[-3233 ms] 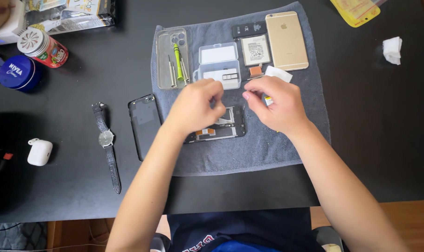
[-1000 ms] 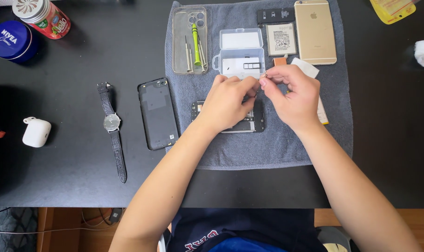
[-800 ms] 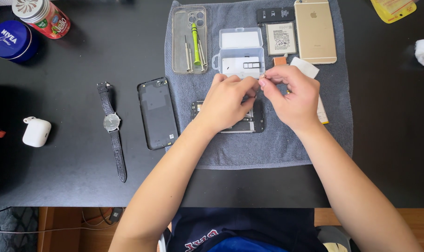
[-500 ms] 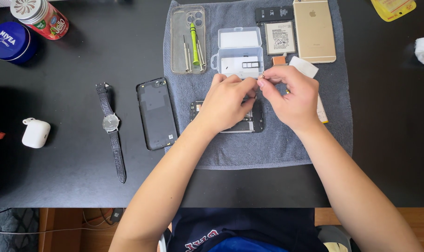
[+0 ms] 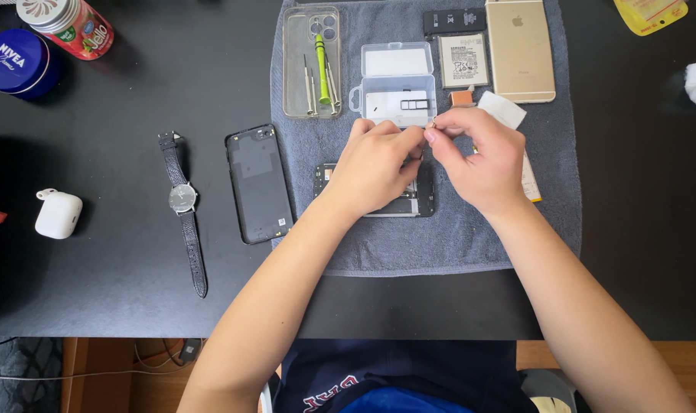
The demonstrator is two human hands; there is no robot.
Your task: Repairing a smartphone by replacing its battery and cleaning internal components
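Both my hands are over the grey towel (image 5: 447, 245) right now, fingertips pinched together just in front of the little clear parts box (image 5: 397, 86). My left hand (image 5: 374, 164) is curled, thumb and forefinger closed, and my right hand (image 5: 478, 157) meets it tip to tip. There's a tiny part (image 5: 433, 124) between the fingertips, too small for me to tell what it is or which hand really has the grip on it. So both hands are mostly closed, pinch style, not fists.

Under my left hand lies the opened phone (image 5: 409, 200), flat on the towel, mostly hidden by my palm; you can see its lower edge and a corner on each side.

Rest of the towel: a clear case (image 5: 298, 46) at the top left with a green screwdriver (image 5: 322, 65) and thinner tools lying in it, a black battery (image 5: 453, 20) and a white one (image 5: 463, 60) past the box, and a gold phone (image 5: 520, 50) face down beside them. A white slip of paper (image 5: 505, 108) sits just behind my right hand.

Off the towel on the black desk (image 5: 118, 268): a black back cover (image 5: 258, 183) touching the towel's left edge, a wristwatch (image 5: 183, 210) left of it, a white earbud case (image 5: 58, 213) further left, a blue tin (image 5: 15, 61) and a red can (image 5: 72, 24) in the far corner.
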